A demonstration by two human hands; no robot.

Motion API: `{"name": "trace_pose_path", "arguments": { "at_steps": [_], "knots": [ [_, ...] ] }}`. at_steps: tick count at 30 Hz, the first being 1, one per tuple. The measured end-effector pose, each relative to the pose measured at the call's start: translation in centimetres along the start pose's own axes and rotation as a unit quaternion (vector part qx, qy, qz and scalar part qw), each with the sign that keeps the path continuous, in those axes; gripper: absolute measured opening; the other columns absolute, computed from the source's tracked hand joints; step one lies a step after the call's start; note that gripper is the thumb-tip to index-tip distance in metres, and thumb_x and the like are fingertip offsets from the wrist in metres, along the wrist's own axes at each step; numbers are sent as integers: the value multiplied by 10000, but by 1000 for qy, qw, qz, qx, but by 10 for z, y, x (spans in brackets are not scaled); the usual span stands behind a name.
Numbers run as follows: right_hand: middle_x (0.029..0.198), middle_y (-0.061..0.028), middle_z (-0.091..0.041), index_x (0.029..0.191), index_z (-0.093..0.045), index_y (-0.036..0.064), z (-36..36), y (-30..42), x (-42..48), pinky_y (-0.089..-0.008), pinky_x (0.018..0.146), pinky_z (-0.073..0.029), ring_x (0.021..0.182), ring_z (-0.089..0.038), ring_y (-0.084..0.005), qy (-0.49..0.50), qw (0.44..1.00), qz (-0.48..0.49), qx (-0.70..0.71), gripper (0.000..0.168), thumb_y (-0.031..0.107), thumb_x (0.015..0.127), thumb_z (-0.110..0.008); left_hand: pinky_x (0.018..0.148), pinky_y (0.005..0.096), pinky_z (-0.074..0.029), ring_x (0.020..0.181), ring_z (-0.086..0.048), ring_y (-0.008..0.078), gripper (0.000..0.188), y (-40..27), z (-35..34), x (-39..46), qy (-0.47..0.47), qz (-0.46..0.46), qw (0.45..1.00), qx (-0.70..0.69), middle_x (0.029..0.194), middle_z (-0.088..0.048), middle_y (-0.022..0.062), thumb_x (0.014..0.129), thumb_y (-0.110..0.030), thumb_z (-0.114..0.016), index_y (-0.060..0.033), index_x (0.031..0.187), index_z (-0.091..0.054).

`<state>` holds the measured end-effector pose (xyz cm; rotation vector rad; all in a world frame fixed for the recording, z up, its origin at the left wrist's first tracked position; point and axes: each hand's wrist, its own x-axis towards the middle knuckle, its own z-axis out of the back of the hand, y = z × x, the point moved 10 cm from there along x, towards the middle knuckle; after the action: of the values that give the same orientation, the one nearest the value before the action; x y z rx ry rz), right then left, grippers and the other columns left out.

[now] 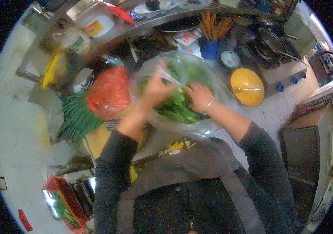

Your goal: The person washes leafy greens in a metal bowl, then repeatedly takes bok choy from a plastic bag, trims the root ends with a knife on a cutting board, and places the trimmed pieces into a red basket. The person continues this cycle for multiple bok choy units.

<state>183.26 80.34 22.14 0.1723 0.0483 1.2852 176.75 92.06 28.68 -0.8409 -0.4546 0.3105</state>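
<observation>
In front of me a large clear plastic bag (210,128) lies spread on the counter, with green leafy vegetables (181,109) inside it. My left hand (156,87) is blurred and grips the bag's film near its upper left part. A stretched fold of film runs from there to the fingertips of my right hand (200,96), which hold it over the greens. The palm sides of both hands are hidden. Close to my left forearm sits a red plastic bag (109,93), its contents not clear.
A bundle of long thin green stalks (77,117) lies left of the red bag. To the right are a yellow bowl (247,87) and a gas stove (286,73). Chopsticks (215,26) stand in a blue holder (211,49) behind the greens. A red crate (67,201) is at lower left.
</observation>
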Motion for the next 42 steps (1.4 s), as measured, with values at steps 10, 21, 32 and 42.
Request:
{"name": "trace_pose_path", "arguments": {
  "at_steps": [10,21,32,42],
  "knots": [
    [1298,-161,-457,1351,-363,127,-40,-28,33,-487,960,-370,1214,-417,-326,174,969,-142,101,842,395,643,-730,658,366,-535,827,-622,265,359,58,51,31,-48,297,889,-344,995,-589,167,885,-277,-473,36,1057,-508],
    [1142,-227,-542,1205,-479,53,-66,-26,28,-410,875,-454,1040,-547,-356,174,963,-72,193,601,203,654,-666,605,482,-440,680,-555,385,172,42,-77,5,223,-87,934,264,732,-554,224,825,-135,-449,-2,772,-544],
    [1181,-198,-546,1260,-486,134,-78,-92,2,-414,925,-431,1079,-525,-352,67,944,-177,270,609,152,677,-662,742,453,-486,860,-602,362,253,77,-130,-18,325,-25,906,270,908,-611,232,834,-198,-482,-4,942,-604],
    [969,-180,-575,992,-609,60,-29,-42,14,-413,845,-436,893,-550,-333,-63,992,-76,77,398,159,611,-668,719,463,-496,885,-612,355,411,64,-122,-20,346,122,852,374,941,-626,206,731,-323,-655,-16,996,-590]
  ]
}}
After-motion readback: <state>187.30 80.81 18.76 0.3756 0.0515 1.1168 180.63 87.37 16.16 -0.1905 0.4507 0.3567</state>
